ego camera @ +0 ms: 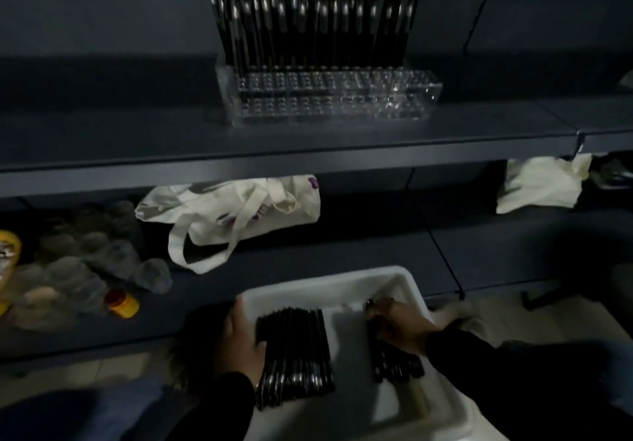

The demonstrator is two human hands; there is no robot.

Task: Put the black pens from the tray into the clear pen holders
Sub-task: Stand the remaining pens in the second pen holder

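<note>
Dark blue-grey shelving fills the view in dim light, an upper shelf [308,139] above a lower shelf [496,252]. White tray [329,290] sits at the bottom centre, in front of the lower shelf's edge. Clear holder [329,98] stands on the upper shelf, centre; its back rows carry upright black pens [308,26], its front rows show open holes. On the lower shelf lie a pale tote bag [236,214] under the upper shelf's edge, a second pale bag [541,183] to the right, and grey gloves [102,252] at left. A yellow-capped container [121,303] lies beside the gloves; a yellow object [8,245] shows at the far left edge, cut off.

Inside the tray, one bundle of pens [294,355] lies lengthwise left of centre; a smaller group [394,361] lies to the right, partly under the right hand.

Left hand [239,337], in a dark sleeve, grips the tray's left wall, thumb inside against the bundle. Right hand [400,324], also dark-sleeved, is down in the tray's right half with fingers curled round pens of the smaller group; how many cannot be told, the picture being blurred.
</note>
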